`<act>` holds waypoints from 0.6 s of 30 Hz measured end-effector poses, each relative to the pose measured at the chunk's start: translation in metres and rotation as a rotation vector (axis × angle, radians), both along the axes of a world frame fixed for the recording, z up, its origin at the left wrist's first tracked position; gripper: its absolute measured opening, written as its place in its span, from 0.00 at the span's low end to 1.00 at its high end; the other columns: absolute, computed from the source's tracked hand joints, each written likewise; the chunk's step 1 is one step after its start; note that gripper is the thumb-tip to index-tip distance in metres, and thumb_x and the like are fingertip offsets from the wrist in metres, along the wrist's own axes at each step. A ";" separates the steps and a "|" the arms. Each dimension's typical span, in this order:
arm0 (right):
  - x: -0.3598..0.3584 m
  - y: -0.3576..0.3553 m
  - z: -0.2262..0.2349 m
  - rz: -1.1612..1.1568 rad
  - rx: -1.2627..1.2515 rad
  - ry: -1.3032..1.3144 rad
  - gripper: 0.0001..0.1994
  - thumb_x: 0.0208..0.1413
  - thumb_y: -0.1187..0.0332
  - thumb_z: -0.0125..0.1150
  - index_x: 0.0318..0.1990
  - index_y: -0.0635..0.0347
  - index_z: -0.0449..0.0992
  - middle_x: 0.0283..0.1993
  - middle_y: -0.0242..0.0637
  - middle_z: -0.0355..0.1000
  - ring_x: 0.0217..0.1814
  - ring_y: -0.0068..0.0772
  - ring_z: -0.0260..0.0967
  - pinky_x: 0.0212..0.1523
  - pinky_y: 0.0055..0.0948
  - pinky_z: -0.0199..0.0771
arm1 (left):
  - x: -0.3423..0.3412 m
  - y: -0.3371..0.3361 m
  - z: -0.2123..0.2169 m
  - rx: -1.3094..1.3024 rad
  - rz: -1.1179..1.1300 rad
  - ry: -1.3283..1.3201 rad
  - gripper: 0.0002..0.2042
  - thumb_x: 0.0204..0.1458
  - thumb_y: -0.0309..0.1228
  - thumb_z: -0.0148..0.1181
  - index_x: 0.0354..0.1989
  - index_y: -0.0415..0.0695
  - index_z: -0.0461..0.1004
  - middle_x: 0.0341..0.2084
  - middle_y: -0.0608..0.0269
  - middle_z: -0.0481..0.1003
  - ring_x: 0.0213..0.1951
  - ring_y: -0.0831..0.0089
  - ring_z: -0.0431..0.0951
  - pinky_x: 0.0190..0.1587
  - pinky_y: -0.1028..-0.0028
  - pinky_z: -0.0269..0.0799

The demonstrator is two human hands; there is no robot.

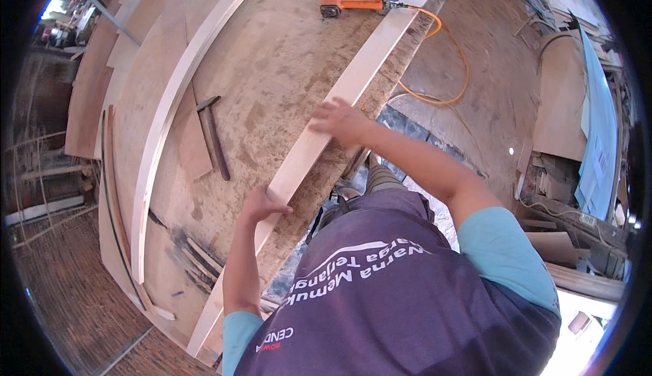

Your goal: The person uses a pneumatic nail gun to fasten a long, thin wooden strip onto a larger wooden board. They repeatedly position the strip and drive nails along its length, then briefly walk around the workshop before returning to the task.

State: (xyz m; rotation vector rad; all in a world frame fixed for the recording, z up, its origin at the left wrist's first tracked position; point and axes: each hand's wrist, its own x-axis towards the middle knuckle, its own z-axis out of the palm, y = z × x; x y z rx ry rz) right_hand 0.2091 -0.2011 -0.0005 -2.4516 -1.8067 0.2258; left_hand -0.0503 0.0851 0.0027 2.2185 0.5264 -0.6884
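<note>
Hands (299, 165) grip plank (367, 70); nailer (353, 1), hammer (212, 135) nearby.

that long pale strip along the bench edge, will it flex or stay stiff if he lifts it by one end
The long pale wood strip looks thin for its great length, so lifted by one end it would probably sag and whip. Both hands, left hand and right hand, rest on it, suggesting it needs two-point support. Flat-sided, it should slide over the workbench rather than roll.

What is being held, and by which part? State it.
A long pale wooden strip lying along the workbench edge: left hand grips its near stretch, right hand presses farther along, around mid-length.
</note>
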 end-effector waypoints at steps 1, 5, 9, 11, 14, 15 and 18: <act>0.016 -0.009 0.001 -0.038 -0.024 -0.027 0.35 0.52 0.62 0.73 0.70 0.34 0.74 0.78 0.34 0.62 0.83 0.39 0.54 0.80 0.58 0.55 | 0.001 -0.003 0.002 -0.003 0.002 -0.028 0.52 0.20 0.52 0.90 0.56 0.30 0.78 0.47 0.42 0.84 0.52 0.50 0.84 0.57 0.59 0.77; 0.068 -0.025 0.019 -0.101 -0.100 0.032 0.40 0.49 0.61 0.73 0.74 0.38 0.70 0.78 0.33 0.63 0.83 0.38 0.55 0.80 0.59 0.53 | 0.006 -0.011 0.019 0.059 0.002 0.033 0.53 0.20 0.52 0.90 0.57 0.31 0.78 0.47 0.41 0.83 0.52 0.49 0.84 0.57 0.59 0.77; 0.074 -0.021 0.014 -0.040 -0.162 -0.009 0.42 0.49 0.58 0.75 0.75 0.36 0.67 0.77 0.34 0.64 0.83 0.41 0.54 0.80 0.61 0.53 | 0.011 -0.013 0.021 0.119 0.003 0.106 0.52 0.19 0.51 0.90 0.56 0.32 0.78 0.44 0.42 0.84 0.51 0.50 0.85 0.55 0.58 0.78; 0.074 -0.026 0.010 -0.026 -0.111 -0.041 0.42 0.49 0.59 0.74 0.75 0.37 0.67 0.76 0.34 0.64 0.82 0.41 0.55 0.79 0.61 0.54 | 0.005 -0.007 0.009 0.168 -0.013 0.101 0.51 0.19 0.51 0.91 0.55 0.32 0.79 0.43 0.43 0.85 0.50 0.51 0.85 0.54 0.58 0.78; 0.076 -0.028 0.008 -0.022 -0.048 -0.031 0.42 0.49 0.60 0.74 0.75 0.38 0.67 0.75 0.35 0.65 0.82 0.41 0.56 0.79 0.61 0.55 | 0.014 -0.003 0.007 0.020 0.039 0.212 0.49 0.19 0.51 0.90 0.54 0.34 0.80 0.43 0.43 0.85 0.50 0.51 0.85 0.54 0.58 0.79; 0.077 -0.027 0.007 -0.015 -0.032 -0.013 0.41 0.48 0.62 0.73 0.74 0.39 0.68 0.74 0.35 0.66 0.80 0.41 0.58 0.78 0.60 0.56 | 0.014 -0.002 0.006 0.020 0.041 0.229 0.49 0.19 0.51 0.90 0.54 0.35 0.80 0.43 0.43 0.85 0.50 0.51 0.85 0.54 0.58 0.79; 0.083 -0.019 0.019 0.028 -0.070 0.037 0.40 0.48 0.63 0.74 0.73 0.39 0.70 0.74 0.33 0.67 0.78 0.41 0.61 0.75 0.61 0.60 | 0.010 -0.005 0.001 0.048 0.033 0.258 0.49 0.17 0.50 0.91 0.54 0.37 0.81 0.43 0.44 0.85 0.50 0.51 0.85 0.54 0.58 0.79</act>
